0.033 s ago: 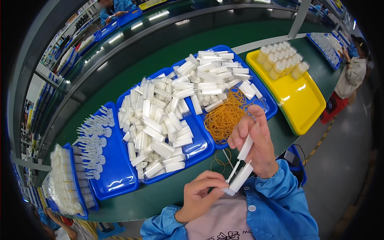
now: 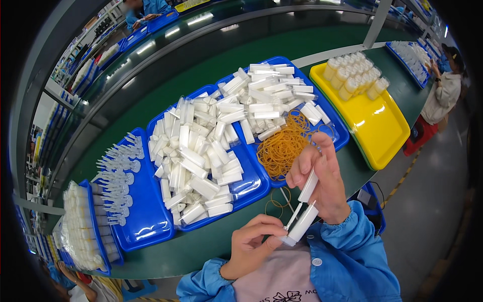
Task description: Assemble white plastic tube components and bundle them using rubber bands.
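Observation:
My left hand [image 2: 254,244] pinches the lower end of a white flat plastic case [image 2: 303,225] close to my chest. Just above it, my right hand [image 2: 324,176] grips a second white piece [image 2: 308,185] with a thin white stick [image 2: 293,217] that runs down beside the case's top. Both hands hover over the near edge of the green table [image 2: 201,249]. Beyond them, a blue tray [image 2: 254,189] holds a heap of white cases [image 2: 196,156], and another blue tray [image 2: 339,136] holds more white cases and a pile of orange rubber bands [image 2: 283,146].
A blue tray [image 2: 146,221] of white stick applicators and bagged white parts [image 2: 80,231] lie at the left. A yellow tray [image 2: 382,131] with clear small bottles [image 2: 352,75] is at the right. Loose rubber bands [image 2: 276,204] lie on the table. A person [image 2: 443,90] works at the far right.

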`<state>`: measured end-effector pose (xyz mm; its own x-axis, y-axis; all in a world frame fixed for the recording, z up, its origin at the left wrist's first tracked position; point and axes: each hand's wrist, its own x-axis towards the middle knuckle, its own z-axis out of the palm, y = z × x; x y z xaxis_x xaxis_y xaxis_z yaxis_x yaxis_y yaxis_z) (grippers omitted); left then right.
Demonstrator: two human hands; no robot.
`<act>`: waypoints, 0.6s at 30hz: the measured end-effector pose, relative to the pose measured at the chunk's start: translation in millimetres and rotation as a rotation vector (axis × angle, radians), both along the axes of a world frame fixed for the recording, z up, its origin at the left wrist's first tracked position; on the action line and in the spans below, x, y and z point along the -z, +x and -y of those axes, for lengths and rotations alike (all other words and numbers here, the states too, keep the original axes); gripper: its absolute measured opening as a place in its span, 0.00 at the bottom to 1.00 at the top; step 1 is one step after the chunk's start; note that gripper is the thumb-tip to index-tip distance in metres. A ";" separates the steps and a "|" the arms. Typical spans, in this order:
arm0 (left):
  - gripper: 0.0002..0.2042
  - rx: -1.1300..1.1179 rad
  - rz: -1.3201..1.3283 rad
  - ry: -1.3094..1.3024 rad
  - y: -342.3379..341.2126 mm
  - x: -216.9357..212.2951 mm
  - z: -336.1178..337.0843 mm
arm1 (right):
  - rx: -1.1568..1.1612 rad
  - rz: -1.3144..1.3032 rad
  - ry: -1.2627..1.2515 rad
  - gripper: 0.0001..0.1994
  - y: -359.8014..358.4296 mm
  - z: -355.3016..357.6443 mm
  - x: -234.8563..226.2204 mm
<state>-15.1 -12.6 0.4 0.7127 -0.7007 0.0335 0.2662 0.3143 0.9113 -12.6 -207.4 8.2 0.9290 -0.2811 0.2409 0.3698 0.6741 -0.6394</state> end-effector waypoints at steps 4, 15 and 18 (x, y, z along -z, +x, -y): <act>0.10 0.019 -0.069 -0.081 0.7 8.2 -1.2 | -0.085 -0.125 -0.293 0.23 -8.0 6.0 0.3; 0.08 -0.055 0.089 0.004 3.3 4.6 -10.6 | -0.082 -0.253 -0.521 0.11 -36.0 24.8 -2.7; 0.09 -0.076 0.290 0.127 6.8 -4.2 -12.5 | -0.199 -0.319 -0.431 0.14 -35.8 32.1 -13.0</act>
